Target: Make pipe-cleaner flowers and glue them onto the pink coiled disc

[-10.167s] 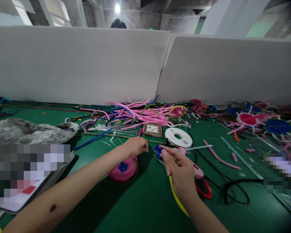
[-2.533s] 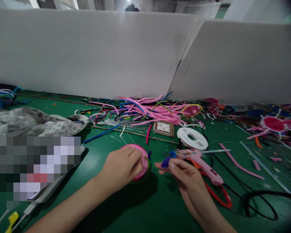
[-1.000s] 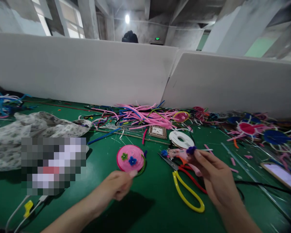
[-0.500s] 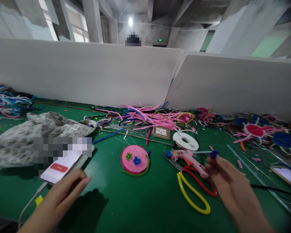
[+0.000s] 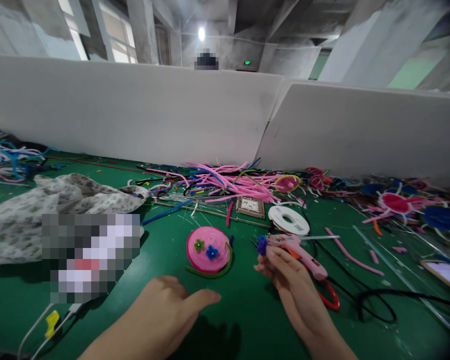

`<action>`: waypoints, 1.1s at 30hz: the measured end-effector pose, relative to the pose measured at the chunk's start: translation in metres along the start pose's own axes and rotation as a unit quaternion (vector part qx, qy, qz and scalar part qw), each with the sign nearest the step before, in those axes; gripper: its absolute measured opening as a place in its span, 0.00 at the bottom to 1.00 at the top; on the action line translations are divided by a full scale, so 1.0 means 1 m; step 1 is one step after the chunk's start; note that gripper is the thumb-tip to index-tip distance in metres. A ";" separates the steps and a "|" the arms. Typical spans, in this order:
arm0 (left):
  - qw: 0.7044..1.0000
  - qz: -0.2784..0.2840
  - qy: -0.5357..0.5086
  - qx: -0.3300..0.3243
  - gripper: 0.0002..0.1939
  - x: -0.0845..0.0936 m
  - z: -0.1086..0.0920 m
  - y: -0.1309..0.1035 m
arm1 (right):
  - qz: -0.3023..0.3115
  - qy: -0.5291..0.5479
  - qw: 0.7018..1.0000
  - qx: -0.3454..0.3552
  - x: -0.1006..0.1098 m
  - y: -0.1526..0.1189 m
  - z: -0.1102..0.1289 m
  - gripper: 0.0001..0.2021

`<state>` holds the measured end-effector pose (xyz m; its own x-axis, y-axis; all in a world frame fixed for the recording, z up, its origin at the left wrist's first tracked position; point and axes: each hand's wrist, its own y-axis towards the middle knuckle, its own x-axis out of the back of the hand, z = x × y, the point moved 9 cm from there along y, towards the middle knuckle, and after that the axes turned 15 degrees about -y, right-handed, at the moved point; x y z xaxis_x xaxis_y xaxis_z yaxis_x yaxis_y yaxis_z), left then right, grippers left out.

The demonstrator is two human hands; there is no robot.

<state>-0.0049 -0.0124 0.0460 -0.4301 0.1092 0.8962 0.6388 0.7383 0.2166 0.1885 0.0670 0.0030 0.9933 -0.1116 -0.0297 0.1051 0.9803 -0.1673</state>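
Between the thumb and fingers of my right hand (image 5: pixel 292 280) is a small fuzzy purple-blue flower (image 5: pixel 262 246). It is held at the nozzle end of a pink glue gun (image 5: pixel 296 245), which lies on the table with a clear glue stick (image 5: pixel 322 237) in its back. Scissors lie under that hand; the red handle (image 5: pixel 333 300) shows and the yellow one is hidden. My left hand (image 5: pixel 168 305) hovers with its thumb stretched out and nothing visible in it; its fingers are partly hidden. Just beyond it lies a pink coiled disc (image 5: pixel 208 239) bearing a green and a blue flower, with a green stem along its edge.
Pink pipe cleaners (image 5: pixel 236 182) lie heaped along the white partition (image 5: pixel 135 110). A white spool (image 5: pixel 288 220) and a small framed piece (image 5: pixel 250 206) are behind the glue gun. At left are a floral cloth (image 5: pixel 78 192) and a blurred-out phone with cables. Black cord (image 5: pixel 378 295) loops at right.
My right hand has carried the purple-blue flower leftward to the glue gun's nozzle, covering the yellow scissor handle. My left hand has moved right, from beside the phone to before the pink disc.
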 end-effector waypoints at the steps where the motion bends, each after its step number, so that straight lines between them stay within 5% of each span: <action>1: 1.000 0.003 -0.005 -0.004 0.18 -0.001 0.001 0.002 | 0.000 -0.017 1.000 0.010 -0.001 0.000 0.001 0.14; 5: 0.999 -0.016 -0.042 0.008 0.15 0.001 0.009 0.010 | -0.030 -0.187 0.968 0.165 -0.005 -0.008 0.028 0.08; 7: 0.998 -0.034 -0.046 0.026 0.13 0.004 0.015 0.013 | -0.065 -0.306 0.893 0.323 -0.011 -0.027 0.055 0.03; 10: 0.995 -0.064 -0.070 0.034 0.13 0.007 0.020 0.014 | -0.078 -0.414 0.727 0.543 -0.025 -0.070 0.079 0.15; 12: 0.993 -0.074 -0.095 0.012 0.15 0.004 0.021 0.013 | -0.038 -0.462 0.643 0.610 -0.034 -0.088 0.078 0.20; 15: 0.988 -0.094 -0.124 -0.017 0.11 0.000 0.023 0.008 | 0.007 -0.520 0.580 0.626 -0.042 -0.091 0.067 0.20; 22: 0.974 -0.142 -0.174 -0.008 0.08 -0.003 0.027 -0.011 | 0.023 -0.586 0.531 0.612 -0.028 -0.073 0.026 0.21; 26: 0.976 -0.157 -0.149 0.011 0.09 -0.003 0.029 -0.017 | -0.019 -0.600 0.521 0.607 -0.015 -0.069 0.027 0.18; 30: 0.981 -0.137 -0.137 0.027 0.03 -0.010 0.031 -0.016 | -0.015 -0.631 0.535 0.562 -0.022 -0.056 0.030 0.10; 33: 0.983 -0.123 -0.134 0.008 0.11 -0.011 0.028 -0.016 | -0.020 -0.646 0.557 0.522 -0.026 -0.048 0.030 0.08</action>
<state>-0.0283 -0.0065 0.0213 -0.7250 0.0963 0.6820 0.4849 0.7746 0.4061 0.1587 0.0276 0.0411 0.1239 -0.5866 0.8003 -0.5706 0.6177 0.5411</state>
